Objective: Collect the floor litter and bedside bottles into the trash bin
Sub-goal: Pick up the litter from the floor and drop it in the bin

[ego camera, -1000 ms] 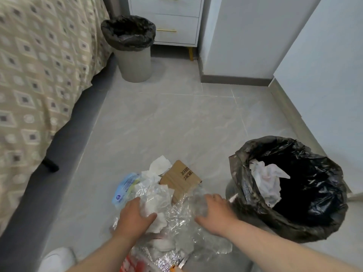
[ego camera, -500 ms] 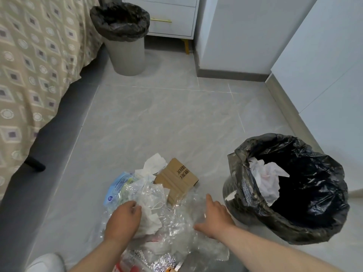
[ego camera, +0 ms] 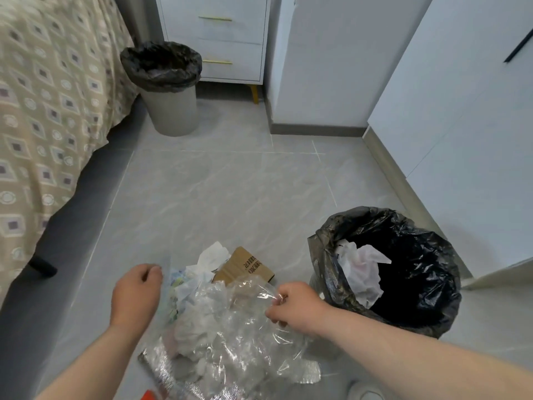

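A heap of litter lies on the grey floor in front of me: a clear plastic sheet (ego camera: 230, 327) spread over crumpled white tissues (ego camera: 212, 256), a brown cardboard piece (ego camera: 245, 268) and a silver foil wrapper (ego camera: 178, 379). My left hand (ego camera: 135, 295) pinches the sheet's left edge and my right hand (ego camera: 291, 304) pinches its right edge, holding it lifted over the pile. Just right of the pile stands a trash bin (ego camera: 432, 298) lined with a black bag, with white tissue (ego camera: 360, 269) inside.
A second lined bin (ego camera: 173, 111) stands at the back beside the bed (ego camera: 43, 111) and a white nightstand (ego camera: 230, 39). White cabinet fronts (ego camera: 461, 140) run along the right. The bed's dark base and a black leg (ego camera: 43, 268) line the left.
Both hands went from pressing on the pile to pinching the plastic sheet's edges and pulling it up and apart. The view tilted upward, showing more of the nightstand.
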### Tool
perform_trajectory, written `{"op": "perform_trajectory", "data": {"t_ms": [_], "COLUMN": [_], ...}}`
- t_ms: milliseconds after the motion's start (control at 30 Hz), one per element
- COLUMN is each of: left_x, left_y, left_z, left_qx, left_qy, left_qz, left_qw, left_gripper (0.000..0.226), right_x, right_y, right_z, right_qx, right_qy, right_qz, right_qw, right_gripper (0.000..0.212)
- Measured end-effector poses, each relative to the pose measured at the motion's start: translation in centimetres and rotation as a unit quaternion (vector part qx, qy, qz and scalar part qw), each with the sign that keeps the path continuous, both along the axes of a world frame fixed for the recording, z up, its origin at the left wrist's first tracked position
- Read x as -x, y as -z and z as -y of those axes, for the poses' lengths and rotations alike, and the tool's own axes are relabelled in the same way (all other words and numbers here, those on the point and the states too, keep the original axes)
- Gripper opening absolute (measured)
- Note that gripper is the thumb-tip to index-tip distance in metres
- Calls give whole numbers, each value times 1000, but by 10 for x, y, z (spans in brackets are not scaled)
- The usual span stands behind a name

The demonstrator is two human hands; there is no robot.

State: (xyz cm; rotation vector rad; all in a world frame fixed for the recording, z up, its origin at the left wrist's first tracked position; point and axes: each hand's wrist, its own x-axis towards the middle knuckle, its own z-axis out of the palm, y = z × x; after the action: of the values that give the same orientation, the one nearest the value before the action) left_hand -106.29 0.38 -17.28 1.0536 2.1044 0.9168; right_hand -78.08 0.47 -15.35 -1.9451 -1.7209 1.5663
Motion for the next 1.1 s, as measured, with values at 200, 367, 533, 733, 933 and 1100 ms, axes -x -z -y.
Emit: {"op": "perform_trajectory", "data": {"t_ms": [200, 367, 533, 733, 933, 1100], "left_x": [-33, -93, -164, -244, -296, -310], "left_y": [-112, -190, -226, -225, -171, -119], "left_z": [-15, -18, -22, -39, -61, -53], "left_qx": [-136, -212, -223, -212, -122, 15], "left_qy": [-60, -58, -23, -24, -38, 94], "left_qz": [203, 295, 366, 458, 459, 240], "left_qw": [968, 930, 903, 863, 879, 966], "left_gripper": [15, 13, 16, 15, 19, 65], "right_x": [-30, -112, -202, -301, -349, -356], "right_y": [-124, -203, -232, -229, -204, -192], "right_z": [5, 4, 8, 18, 38, 30], "right_qx": [-67, -99, -104, -91, -98, -103], "right_qy": [14, 101, 204, 331, 396, 436], "right_qz": [-68, -136, -188, -297, -301, -275], "right_qw": [995, 980, 955, 891, 862, 850], "right_gripper": [16, 15, 18, 27, 38, 25]}}
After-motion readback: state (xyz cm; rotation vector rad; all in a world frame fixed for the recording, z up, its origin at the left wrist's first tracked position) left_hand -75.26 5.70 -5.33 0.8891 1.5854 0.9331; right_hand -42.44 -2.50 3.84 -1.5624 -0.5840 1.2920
